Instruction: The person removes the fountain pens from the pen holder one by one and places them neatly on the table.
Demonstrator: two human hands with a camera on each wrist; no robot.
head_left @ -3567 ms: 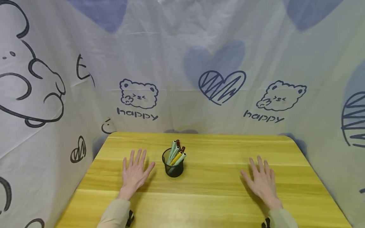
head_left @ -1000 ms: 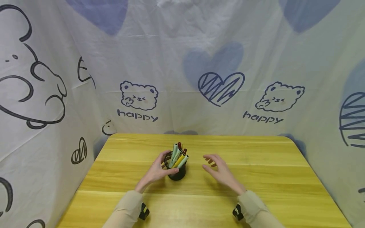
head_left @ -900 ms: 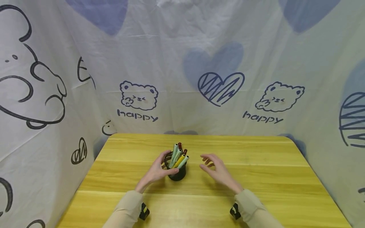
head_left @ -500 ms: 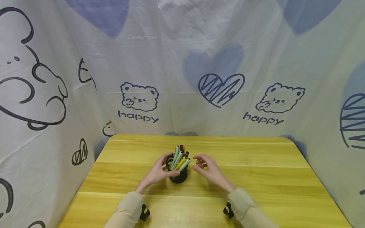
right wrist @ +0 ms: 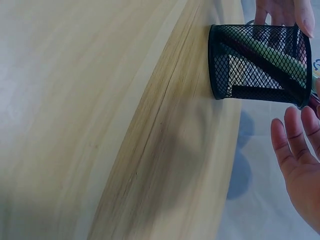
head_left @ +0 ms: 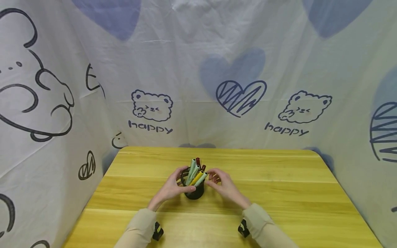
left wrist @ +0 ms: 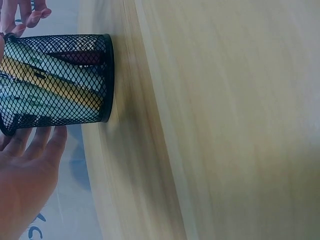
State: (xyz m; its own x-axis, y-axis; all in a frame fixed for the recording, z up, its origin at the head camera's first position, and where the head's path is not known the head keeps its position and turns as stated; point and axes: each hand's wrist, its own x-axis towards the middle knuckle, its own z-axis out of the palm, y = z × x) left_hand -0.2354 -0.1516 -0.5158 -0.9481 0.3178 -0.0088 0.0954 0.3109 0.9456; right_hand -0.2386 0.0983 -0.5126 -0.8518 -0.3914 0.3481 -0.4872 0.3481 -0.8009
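Note:
A black mesh pen holder (head_left: 194, 194) stands upright on the table, filled with several pens. Light green pens (head_left: 201, 179), a yellow pen (head_left: 196, 178) and dark red pens (head_left: 197, 161) lean inside it with their ends above the rim. My left hand (head_left: 170, 187) grips the holder from the left, thumb on the near side and fingers round the far side. On the other side, my right hand (head_left: 225, 186) is beside the rim with loosely bent fingers, close to a light green pen. In the right wrist view, those fingers (right wrist: 296, 135) show no pen between them.
The wood-grain table (head_left: 285, 193) reaches back to a hanging white cloth (head_left: 192, 117) printed with hearts and bears. More cloth hangs at the left and right sides. A small black device (head_left: 157, 231) sits at the left wrist, another (head_left: 243, 228) at the right.
Both hands, first spread flat on the table, have come to the pen holder. The left has taken hold of it; over the last second the right has moved left, up to its rim.

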